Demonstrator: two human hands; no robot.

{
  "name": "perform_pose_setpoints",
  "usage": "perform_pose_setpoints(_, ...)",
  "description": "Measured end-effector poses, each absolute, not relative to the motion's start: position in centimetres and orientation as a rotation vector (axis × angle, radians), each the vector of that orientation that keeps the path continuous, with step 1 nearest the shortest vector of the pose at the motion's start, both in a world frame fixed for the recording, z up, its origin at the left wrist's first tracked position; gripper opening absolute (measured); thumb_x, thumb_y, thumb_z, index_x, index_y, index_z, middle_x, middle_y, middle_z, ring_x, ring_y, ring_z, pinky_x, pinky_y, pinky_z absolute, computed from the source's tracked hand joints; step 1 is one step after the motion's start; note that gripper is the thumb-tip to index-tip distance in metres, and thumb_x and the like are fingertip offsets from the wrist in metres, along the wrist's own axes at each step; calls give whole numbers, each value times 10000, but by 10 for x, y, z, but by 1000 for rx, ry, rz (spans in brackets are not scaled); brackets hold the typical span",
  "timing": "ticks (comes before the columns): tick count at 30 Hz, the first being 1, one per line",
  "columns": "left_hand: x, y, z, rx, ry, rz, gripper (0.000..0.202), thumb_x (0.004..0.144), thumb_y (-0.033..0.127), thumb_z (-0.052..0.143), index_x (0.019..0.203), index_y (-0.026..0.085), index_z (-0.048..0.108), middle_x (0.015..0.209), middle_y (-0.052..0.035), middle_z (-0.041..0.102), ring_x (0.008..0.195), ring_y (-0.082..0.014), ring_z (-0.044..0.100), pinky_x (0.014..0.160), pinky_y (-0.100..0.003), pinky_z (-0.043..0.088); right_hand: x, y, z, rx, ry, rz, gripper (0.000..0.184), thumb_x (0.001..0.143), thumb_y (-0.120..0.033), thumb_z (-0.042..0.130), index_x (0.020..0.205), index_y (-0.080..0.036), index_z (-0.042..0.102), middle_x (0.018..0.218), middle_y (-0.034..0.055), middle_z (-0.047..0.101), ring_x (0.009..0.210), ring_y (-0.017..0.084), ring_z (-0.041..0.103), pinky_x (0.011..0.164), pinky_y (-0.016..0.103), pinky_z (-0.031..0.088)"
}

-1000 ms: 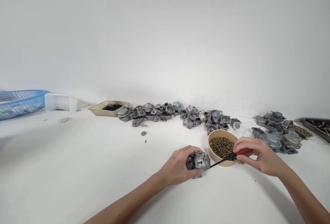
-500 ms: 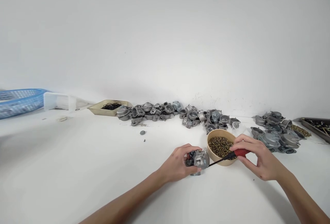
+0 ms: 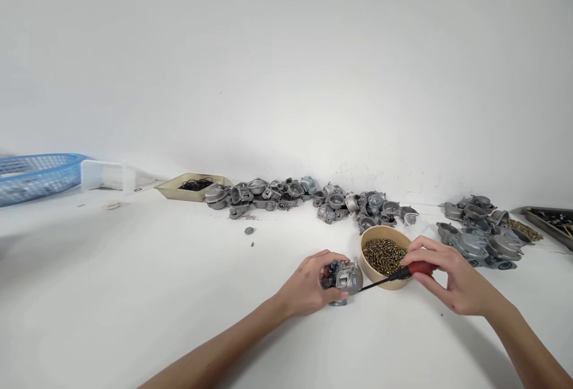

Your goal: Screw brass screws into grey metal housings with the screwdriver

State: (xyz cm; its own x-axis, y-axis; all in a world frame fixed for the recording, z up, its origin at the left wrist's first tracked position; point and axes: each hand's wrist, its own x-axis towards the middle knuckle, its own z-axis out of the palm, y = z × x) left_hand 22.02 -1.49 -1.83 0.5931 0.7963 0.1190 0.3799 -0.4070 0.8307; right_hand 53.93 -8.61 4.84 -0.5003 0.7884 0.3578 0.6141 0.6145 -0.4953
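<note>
My left hand (image 3: 311,286) is closed around a grey metal carburetor (image 3: 348,277), fingers over its top and thumb along its near side. Between the thumb and fingers of my right hand (image 3: 452,275) is a screwdriver (image 3: 421,268) with a red and black handle. Its dark shaft slants down to the left, and the tip meets the lower right side of the carburetor; the exact contact spot is too small to make out. Just behind the shaft stands a round tan bowl (image 3: 364,265) full of brass-coloured screws (image 3: 382,256).
Grey metal castings (image 3: 264,192) lie heaped along the wall, with another heap (image 3: 481,234) at the right. A shallow tray (image 3: 179,189) holds black rings. At far left are a blue basket (image 3: 58,175) and a white plastic container (image 3: 102,175). A dark tray (image 3: 548,222) sits far right.
The whole view has shifted very slightly. Both hands keep their holds, and the screwdriver stays against the carburetor with hardly any change in its angle.
</note>
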Motion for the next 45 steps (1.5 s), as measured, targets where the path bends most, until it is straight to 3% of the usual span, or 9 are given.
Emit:
perform_pose_setpoints(4, 221, -15, -17, 1989, 969, 616, 511, 745, 357, 832, 1230, 276, 695, 1233, -63, 689, 1132, -305, 635, 1009, -474, 554, 544, -82, 44, -1244, -2286, 410, 235, 1108, -334, 452, 1092, -261, 675, 922, 50, 694, 732, 183, 639, 597, 298, 481)
perform_pose_setpoints(7, 222, -17, -16, 2003, 980, 620, 481, 741, 329, 827, 1204, 276, 709, 1190, -58, 695, 1065, -291, 654, 977, -455, 561, 543, -80, 42, -1316, -2310, 349, 318, 1129, -353, 405, 982, -239, 663, 834, 34, 689, 690, 175, 607, 634, 315, 465)
perform_pose_setpoints(14, 225, -21, -16, 2066, 1036, 628, 496, 747, 334, 830, 1226, 278, 713, 1114, -42, 700, 935, -256, 663, 909, -403, 552, 539, -91, 56, -1303, -2349, 529, 208, 1040, -320, 508, 1097, -256, 698, 1049, 103, 632, 636, 159, 570, 491, 269, 455)
perform_pose_setpoints(19, 227, -21, -14, 2037, 1080, 622, 496, 716, 336, 850, 1199, 290, 747, 1049, -23, 693, 906, -250, 656, 859, -376, 539, 548, -90, 55, -1361, -2351, 515, 243, 1064, -393, 504, 1107, -278, 714, 1000, 95, 685, 771, 230, 646, 635, 334, 549)
perform_pose_setpoints(24, 228, -20, -11, 2023, 1088, 613, 523, 694, 344, 858, 1207, 302, 768, 1012, -24, 686, 905, -256, 651, 800, -352, 532, 546, -87, 54, -1445, -2359, 517, 430, 1129, -422, 359, 933, -248, 699, 857, 60, 698, 753, 227, 643, 717, 369, 518)
perform_pose_setpoints(30, 230, -24, -7, 2038, 1120, 603, 497, 702, 326, 847, 1194, 322, 781, 984, -19, 670, 856, -244, 642, 782, -352, 506, 543, -94, 55, -1431, -2321, 584, 229, 1044, -433, 527, 1125, -294, 690, 1159, 106, 656, 844, 234, 668, 622, 318, 559)
perform_pose_setpoints(35, 229, -24, -7, 2071, 1108, 613, 432, 713, 336, 838, 1142, 318, 789, 974, -19, 683, 836, -239, 646, 763, -343, 508, 546, -90, 53, -1431, -2307, 583, 258, 1070, -442, 489, 1066, -281, 691, 1015, 79, 685, 827, 234, 653, 663, 328, 548)
perform_pose_setpoints(39, 227, -23, -9, 2089, 1088, 611, 434, 722, 342, 845, 1148, 305, 771, 994, -18, 695, 859, -243, 658, 798, -353, 528, 543, -86, 52, -1504, -2311, 596, 464, 1132, -459, 316, 876, -239, 634, 800, 43, 645, 699, 202, 584, 662, 335, 473)
perform_pose_setpoints(45, 225, -21, -11, 2101, 1050, 611, 445, 747, 321, 830, 1173, 293, 706, 1098, -19, 707, 949, -266, 674, 897, -408, 537, 543, -89, 53, -1471, -2306, 703, 189, 1023, -413, 539, 1104, -274, 637, 1163, 88, 634, 873, 222, 639, 688, 320, 540)
